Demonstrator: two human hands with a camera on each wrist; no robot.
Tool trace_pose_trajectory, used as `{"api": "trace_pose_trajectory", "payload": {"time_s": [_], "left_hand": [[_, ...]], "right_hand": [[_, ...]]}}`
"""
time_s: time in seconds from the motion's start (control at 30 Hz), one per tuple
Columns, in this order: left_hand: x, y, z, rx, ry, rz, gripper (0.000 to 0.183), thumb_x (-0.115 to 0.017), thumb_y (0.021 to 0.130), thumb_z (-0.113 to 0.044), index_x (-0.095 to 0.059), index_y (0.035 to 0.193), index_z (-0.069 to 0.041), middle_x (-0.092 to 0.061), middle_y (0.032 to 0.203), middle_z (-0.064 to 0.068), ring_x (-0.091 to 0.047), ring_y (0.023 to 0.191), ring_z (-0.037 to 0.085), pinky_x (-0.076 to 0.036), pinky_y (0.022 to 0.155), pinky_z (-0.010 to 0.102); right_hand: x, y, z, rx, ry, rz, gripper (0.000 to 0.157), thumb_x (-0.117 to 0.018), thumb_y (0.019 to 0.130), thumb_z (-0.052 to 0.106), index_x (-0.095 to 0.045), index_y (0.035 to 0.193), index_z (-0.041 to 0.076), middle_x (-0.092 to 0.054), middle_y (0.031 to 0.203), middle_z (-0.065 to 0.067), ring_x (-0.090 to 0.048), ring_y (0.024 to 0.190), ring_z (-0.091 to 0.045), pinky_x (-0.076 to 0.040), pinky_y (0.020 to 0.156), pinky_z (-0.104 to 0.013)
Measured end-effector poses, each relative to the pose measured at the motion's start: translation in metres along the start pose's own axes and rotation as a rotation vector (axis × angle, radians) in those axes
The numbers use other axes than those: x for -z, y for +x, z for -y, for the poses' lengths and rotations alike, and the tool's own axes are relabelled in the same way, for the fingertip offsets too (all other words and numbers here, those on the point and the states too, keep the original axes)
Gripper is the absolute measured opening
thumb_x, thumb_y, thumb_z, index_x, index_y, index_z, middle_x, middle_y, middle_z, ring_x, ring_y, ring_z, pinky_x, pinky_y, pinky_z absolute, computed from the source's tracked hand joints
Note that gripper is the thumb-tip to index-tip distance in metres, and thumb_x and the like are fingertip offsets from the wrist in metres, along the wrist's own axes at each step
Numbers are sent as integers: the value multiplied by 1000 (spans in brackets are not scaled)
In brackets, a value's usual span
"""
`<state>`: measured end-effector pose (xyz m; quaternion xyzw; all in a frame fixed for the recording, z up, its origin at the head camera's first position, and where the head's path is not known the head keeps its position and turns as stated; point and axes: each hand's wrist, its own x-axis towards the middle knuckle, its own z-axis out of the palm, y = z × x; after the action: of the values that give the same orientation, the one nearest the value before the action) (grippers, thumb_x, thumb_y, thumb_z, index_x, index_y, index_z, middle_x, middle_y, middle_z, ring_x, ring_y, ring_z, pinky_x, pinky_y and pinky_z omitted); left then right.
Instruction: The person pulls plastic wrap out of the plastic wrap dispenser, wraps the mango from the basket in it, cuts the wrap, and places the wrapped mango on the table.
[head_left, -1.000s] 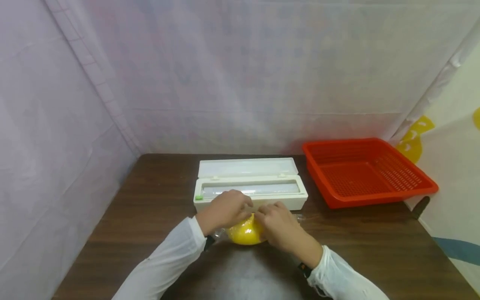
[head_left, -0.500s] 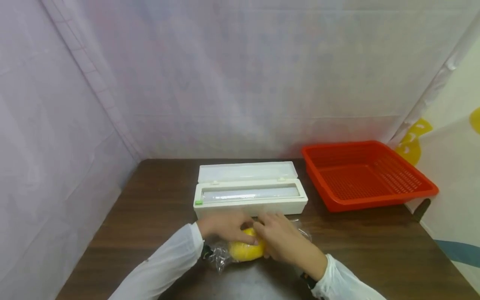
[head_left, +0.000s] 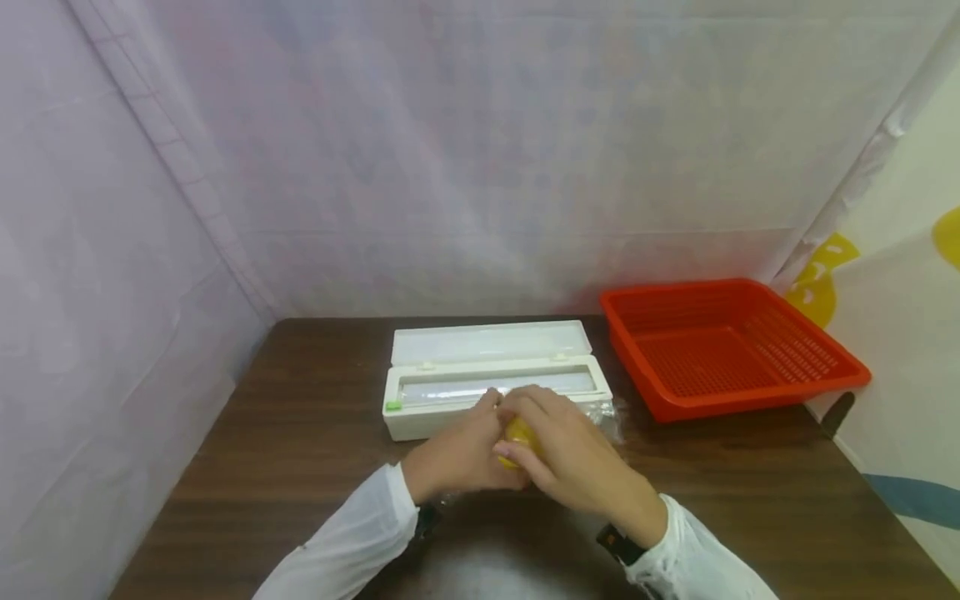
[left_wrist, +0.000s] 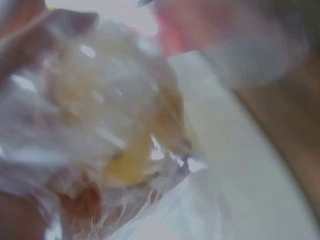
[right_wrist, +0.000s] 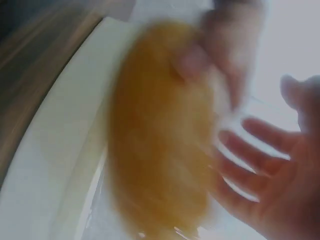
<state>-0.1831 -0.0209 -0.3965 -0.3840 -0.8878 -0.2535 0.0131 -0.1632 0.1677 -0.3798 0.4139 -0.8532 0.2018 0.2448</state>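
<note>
A rounded, elongated yellow object point(head_left: 519, 432), which looks like a fruit, is wrapped in clear cling film point(left_wrist: 112, 135). My left hand point(head_left: 461, 458) holds it from the left; in the right wrist view a thumb presses on its upper end. My right hand point(head_left: 581, 458) is over its right side, hiding much of it in the head view. In the right wrist view the right fingers point(right_wrist: 260, 155) are spread and fairly straight beside the yellow object. Crinkled film point(head_left: 606, 417) sticks out past the right hand.
Just behind the hands stands a white cling film dispenser point(head_left: 431, 425), its lid point(head_left: 491, 342) raised and a roll inside. An orange-red plastic basket point(head_left: 660, 400) sits at the back right of the brown wooden table point(head_left: 247, 500). White sheeting point(head_left: 480, 167) encloses the back and left.
The hands have lifted the yellow object slightly away from the tabletop and turned it between them, and it now shows less. The film at the left is mostly hidden.
</note>
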Motion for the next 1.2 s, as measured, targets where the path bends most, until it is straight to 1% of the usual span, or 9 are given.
{"api": "trace_pose_trajectory", "payload": {"time_s": [0.07,0.2,0.33,0.5,0.67,0.77,0.87,1.07,1.2], "left_hand": [[8,2,-9,-23,116,-87,67,-81,77,-50,-60,132,-20,-60,121,0,-54,106,13,-57,72,30],[18,4,-22,-54,216,-173,72,-83,74,-50,-62,131,-12,-60,130,3,-57,109,14,-59,73,31],[23,3,-25,-39,203,-213,69,-83,70,-43,-63,129,-12,-60,122,3,-59,101,13,-55,67,23],[28,1,-21,-45,203,-310,70,-85,68,-45,-62,127,-15,-56,118,4,-60,76,9,-51,62,16],[33,-1,-20,-122,209,-423,69,-87,66,-44,-64,124,-14,-57,114,4,-60,75,9,-54,63,17],[34,-1,-20,-146,231,-460,72,-87,66,-45,-64,125,-12,-57,114,5,-61,78,11,-55,65,20],[34,0,-19,-149,237,-476,73,-86,67,-46,-63,127,-10,-57,116,6,-63,83,12,-56,67,22],[26,3,-18,-145,222,-531,75,-87,67,-44,-61,128,-10,-56,117,7,-66,84,15,-57,67,24],[18,7,-20,-140,224,-574,76,-87,66,-43,-60,129,-8,-57,116,8,-65,77,13,-56,63,21]], "right_hand": [[-4,6,0,8,-89,-84,44,-47,103,50,-63,120,12,-64,122,-4,-63,112,-23,-52,97,-43],[-9,15,-2,-8,-218,-231,59,-31,106,54,-65,114,7,-69,106,-7,-70,91,-26,-58,82,-42],[-7,18,-8,-53,-263,-279,55,-32,106,51,-66,100,8,-69,90,-7,-68,73,-25,-58,64,-40],[1,18,-22,-104,-225,-300,43,-43,103,42,-68,93,9,-72,85,-7,-67,68,-27,-55,56,-42],[4,17,-34,-147,50,-439,23,-55,98,17,-74,88,7,-75,83,-4,-70,71,-19,-57,61,-36],[4,18,-34,-236,254,-521,27,-54,100,10,-77,88,6,-77,84,-6,-69,71,-13,-55,62,-26],[3,19,-31,-378,475,-577,36,-47,104,11,-80,89,6,-78,85,-10,-65,69,-10,-50,58,-20],[-6,22,-25,-634,1034,-698,50,-34,108,17,-74,97,-12,-77,92,-15,-69,77,-19,-57,64,-28],[-12,26,-25,-722,1373,-807,53,-29,107,22,-72,97,-7,-77,98,-13,-71,89,-27,-60,79,-36]]}}
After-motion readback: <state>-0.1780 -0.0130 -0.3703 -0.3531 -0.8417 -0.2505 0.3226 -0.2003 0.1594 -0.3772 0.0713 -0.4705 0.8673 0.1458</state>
